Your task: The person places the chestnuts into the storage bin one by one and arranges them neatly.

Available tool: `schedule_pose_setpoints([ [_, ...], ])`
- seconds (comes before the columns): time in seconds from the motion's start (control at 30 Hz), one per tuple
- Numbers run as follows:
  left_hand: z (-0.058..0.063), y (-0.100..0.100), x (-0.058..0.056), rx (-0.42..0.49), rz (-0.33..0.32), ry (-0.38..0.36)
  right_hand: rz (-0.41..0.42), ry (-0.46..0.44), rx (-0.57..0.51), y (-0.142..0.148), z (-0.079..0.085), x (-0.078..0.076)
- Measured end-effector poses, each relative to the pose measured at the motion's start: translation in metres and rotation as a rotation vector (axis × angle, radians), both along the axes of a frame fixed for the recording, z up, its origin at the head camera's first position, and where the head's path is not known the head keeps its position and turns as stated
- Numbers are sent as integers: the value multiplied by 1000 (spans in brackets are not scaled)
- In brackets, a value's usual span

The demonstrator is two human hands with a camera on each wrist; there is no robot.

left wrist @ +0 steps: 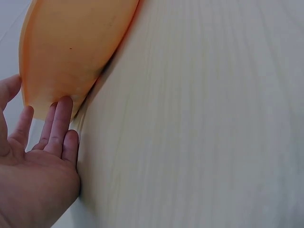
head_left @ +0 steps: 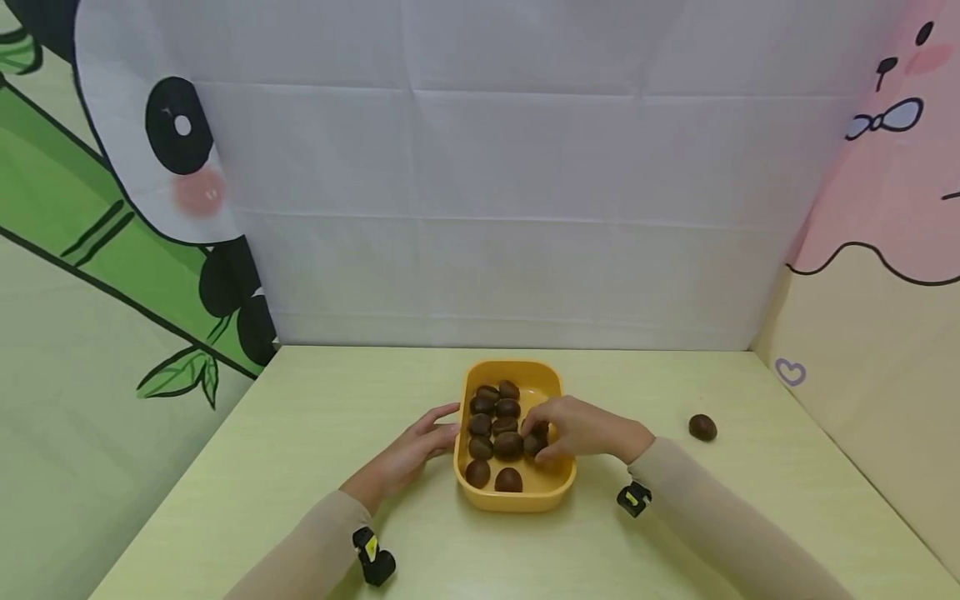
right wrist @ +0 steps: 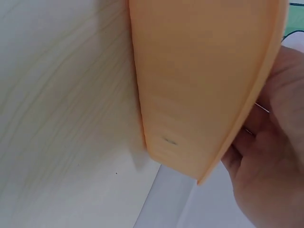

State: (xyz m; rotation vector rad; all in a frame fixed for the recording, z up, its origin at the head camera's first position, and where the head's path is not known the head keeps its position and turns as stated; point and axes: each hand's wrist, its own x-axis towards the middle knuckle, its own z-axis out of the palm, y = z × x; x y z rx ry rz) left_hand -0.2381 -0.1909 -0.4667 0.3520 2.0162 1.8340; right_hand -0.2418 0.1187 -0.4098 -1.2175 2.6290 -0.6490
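A yellow plastic tray stands on the table, with several brown chestnuts lying in loose rows inside it. My right hand reaches over the tray's right rim. Its thumb and fingers pinch a chestnut at the right of the rows; part of another chestnut shows under the fingers. In the right wrist view the tray's wall hides the fingertips of that hand. My left hand is at the tray's left side. In the left wrist view its extended fingers touch the outside of the tray wall.
One lone chestnut lies on the pale wood-grain table, to the right of the tray. White cloth hangs behind the table. Printed panels with a panda and a pink figure stand at the sides.
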Motion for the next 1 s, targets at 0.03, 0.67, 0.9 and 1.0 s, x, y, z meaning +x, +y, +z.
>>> schedule_pose_setpoints([
  [0.03, 0, 0, 0, -2, -1, 0, 3, 10, 11, 0, -1, 0],
  [0.67, 1, 2, 1, -11, 1, -3, -14, 21, 32, -4, -7, -3],
  [0.9, 0, 2, 1, -9, 4, 1, -15, -15, -39, -2, -3, 0],
  [1.0, -1, 2, 1, -7, 0, 7, -15, -25, -87, 1, 4, 1],
])
